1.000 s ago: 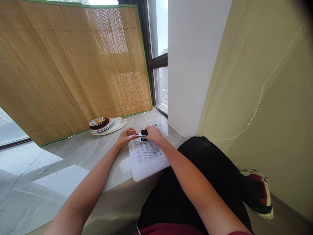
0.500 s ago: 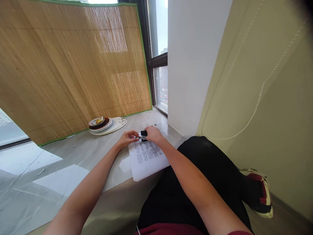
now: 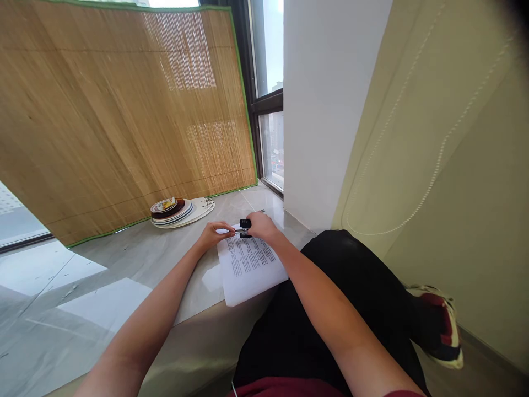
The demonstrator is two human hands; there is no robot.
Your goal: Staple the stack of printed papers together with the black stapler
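A small black stapler (image 3: 245, 223) is held above the top end of a printed sheet of paper (image 3: 248, 281). My right hand (image 3: 262, 225) is closed around its right side, covering much of it. On the other side my left hand (image 3: 212, 234) pinches a thin metal piece (image 3: 237, 231) that sticks out of the stapler to the left. Fingers partly hide where that piece enters the stapler. The paper lies on the marble sill, its near edge reaching past the rim toward my leg.
Left of the hands a stack of plates (image 3: 171, 220) stands on the marble sill (image 3: 173, 253). A tiny dark item (image 3: 262, 210) lies just beyond my right hand. Behind are a bamboo blind (image 3: 124, 121) and a window (image 3: 270, 143). My bent knee (image 3: 334, 253) is at the right.
My right hand and the stapler have shifted very slightly to the right. The left fingers have closed more flatly on the thin metal piece. The paper stays in place.
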